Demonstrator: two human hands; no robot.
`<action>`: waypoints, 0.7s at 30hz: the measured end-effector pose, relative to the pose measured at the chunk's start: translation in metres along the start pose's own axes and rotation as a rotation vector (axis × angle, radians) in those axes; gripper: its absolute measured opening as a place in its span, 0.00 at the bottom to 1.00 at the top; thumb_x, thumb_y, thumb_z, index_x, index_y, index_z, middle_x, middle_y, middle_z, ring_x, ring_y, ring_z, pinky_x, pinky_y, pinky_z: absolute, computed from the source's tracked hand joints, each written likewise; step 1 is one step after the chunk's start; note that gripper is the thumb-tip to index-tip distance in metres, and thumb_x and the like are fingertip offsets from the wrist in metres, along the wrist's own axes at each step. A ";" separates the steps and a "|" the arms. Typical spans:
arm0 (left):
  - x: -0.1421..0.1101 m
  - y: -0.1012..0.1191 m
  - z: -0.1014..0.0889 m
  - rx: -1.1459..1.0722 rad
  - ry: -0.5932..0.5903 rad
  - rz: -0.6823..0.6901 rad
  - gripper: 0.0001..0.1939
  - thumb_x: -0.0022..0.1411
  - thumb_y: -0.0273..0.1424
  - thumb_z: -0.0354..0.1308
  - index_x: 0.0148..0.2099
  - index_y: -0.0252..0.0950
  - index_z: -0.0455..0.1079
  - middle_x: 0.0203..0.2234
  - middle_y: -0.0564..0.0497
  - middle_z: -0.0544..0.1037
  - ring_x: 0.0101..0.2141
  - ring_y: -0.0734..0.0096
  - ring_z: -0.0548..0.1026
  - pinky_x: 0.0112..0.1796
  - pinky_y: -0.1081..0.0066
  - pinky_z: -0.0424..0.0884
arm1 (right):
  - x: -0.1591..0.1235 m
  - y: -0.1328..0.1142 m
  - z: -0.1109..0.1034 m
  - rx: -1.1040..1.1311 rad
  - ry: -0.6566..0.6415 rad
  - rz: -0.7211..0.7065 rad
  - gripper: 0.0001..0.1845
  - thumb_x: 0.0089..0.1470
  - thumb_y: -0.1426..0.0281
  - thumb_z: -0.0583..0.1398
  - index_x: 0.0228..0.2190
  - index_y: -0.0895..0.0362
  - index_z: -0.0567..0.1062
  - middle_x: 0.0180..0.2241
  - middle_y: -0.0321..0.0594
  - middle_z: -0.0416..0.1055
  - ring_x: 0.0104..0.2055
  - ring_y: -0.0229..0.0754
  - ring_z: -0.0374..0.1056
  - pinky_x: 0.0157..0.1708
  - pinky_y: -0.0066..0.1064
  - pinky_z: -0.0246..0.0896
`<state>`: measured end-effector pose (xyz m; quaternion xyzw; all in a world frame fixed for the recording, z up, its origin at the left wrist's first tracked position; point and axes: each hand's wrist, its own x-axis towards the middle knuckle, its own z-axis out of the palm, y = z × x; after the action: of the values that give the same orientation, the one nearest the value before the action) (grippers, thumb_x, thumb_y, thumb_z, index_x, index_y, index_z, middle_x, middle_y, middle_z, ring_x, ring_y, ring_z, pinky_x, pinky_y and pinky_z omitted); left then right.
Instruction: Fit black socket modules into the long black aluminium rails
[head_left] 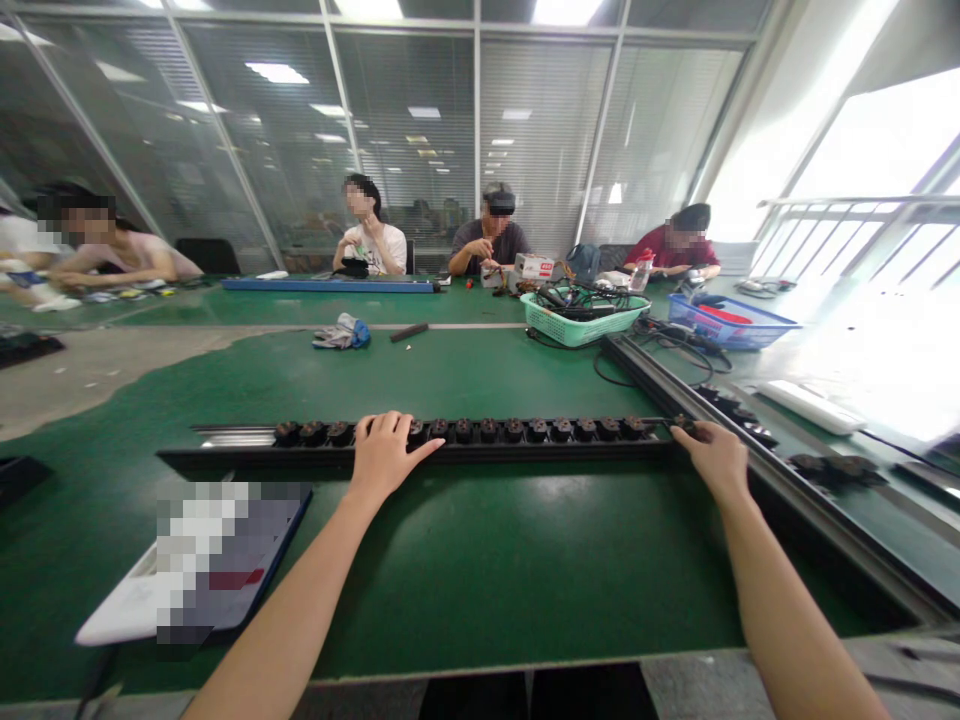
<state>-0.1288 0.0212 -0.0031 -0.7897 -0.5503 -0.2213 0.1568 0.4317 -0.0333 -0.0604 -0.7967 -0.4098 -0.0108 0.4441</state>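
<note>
A long black power strip rail [555,453] lies crosswise in front of me, with a row of round dark socket modules [488,430] set along its channel. My left hand [384,462] is closed over the rail left of its middle, fingers over the far side and thumb along the near side. At the rail's right end, my right hand [718,460] pinches a small dark socket module [684,424], partly hidden by the fingers. The channel's left end [240,438] shows bare metal without sockets.
Another long black rail [780,480] runs diagonally at right, with loose socket modules [836,468] beyond it. A tablet-like item [281,530] lies at near left. Farther back are a green basket [592,327] of cables, a blue basket [765,330], gloves [343,332] and several seated people.
</note>
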 end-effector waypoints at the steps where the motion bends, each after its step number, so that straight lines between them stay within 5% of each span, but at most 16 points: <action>1: 0.000 0.000 0.000 -0.001 0.000 -0.004 0.40 0.65 0.64 0.42 0.53 0.35 0.74 0.47 0.37 0.77 0.51 0.47 0.71 0.56 0.51 0.58 | 0.000 0.001 -0.001 -0.021 -0.002 -0.005 0.29 0.44 0.51 0.64 0.39 0.62 0.82 0.39 0.56 0.80 0.44 0.59 0.75 0.47 0.47 0.67; 6: 0.000 0.000 -0.001 -0.008 -0.006 -0.006 0.39 0.65 0.64 0.42 0.53 0.37 0.74 0.47 0.38 0.77 0.51 0.47 0.71 0.56 0.51 0.58 | -0.003 0.000 -0.007 -0.125 0.001 0.080 0.33 0.46 0.48 0.64 0.45 0.59 0.81 0.40 0.54 0.80 0.40 0.60 0.75 0.45 0.51 0.66; 12: 0.000 0.000 0.001 -0.012 0.001 -0.005 0.39 0.65 0.64 0.43 0.52 0.36 0.74 0.46 0.38 0.77 0.50 0.48 0.71 0.56 0.51 0.58 | -0.004 -0.003 -0.013 -0.042 -0.076 0.108 0.36 0.46 0.46 0.64 0.48 0.60 0.79 0.47 0.55 0.79 0.21 0.45 0.71 0.41 0.48 0.68; 21: 0.000 0.000 0.000 0.003 -0.012 -0.009 0.39 0.65 0.63 0.43 0.53 0.36 0.74 0.47 0.38 0.77 0.50 0.48 0.71 0.56 0.51 0.58 | -0.006 -0.003 -0.020 -0.042 -0.084 -0.085 0.35 0.51 0.46 0.60 0.51 0.59 0.75 0.49 0.55 0.77 0.22 0.43 0.69 0.38 0.42 0.67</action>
<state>-0.1287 0.0211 -0.0027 -0.7884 -0.5550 -0.2164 0.1537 0.4328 -0.0510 -0.0483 -0.7874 -0.4612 -0.0047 0.4090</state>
